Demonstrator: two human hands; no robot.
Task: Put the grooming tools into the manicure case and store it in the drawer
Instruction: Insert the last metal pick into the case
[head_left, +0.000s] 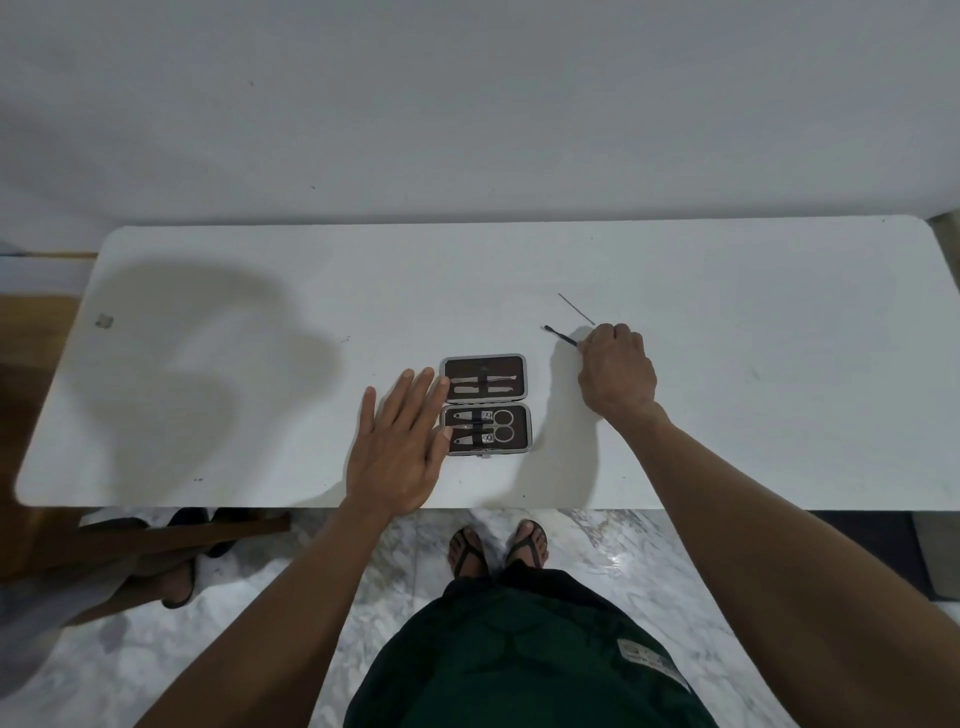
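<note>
The manicure case (522, 410) lies open on the white table (727, 415), brown inside, with scissors, clippers and tweezers under its straps. My left hand (400, 447) rests flat, fingers straight, against the case's left edge. My right hand (615, 370), to the right of the case, pinches a thin dark grooming tool (560, 335) whose tip points up and left. A second thin metal tool (575, 308) lies loose on the table just beyond that hand.
The table's far edge meets a white wall (467, 104). Below the near edge are a marble floor (623, 561), my feet in sandals and a wooden piece of furniture (156, 535) at the left. A small grey scrap (104, 320) lies far left on the table.
</note>
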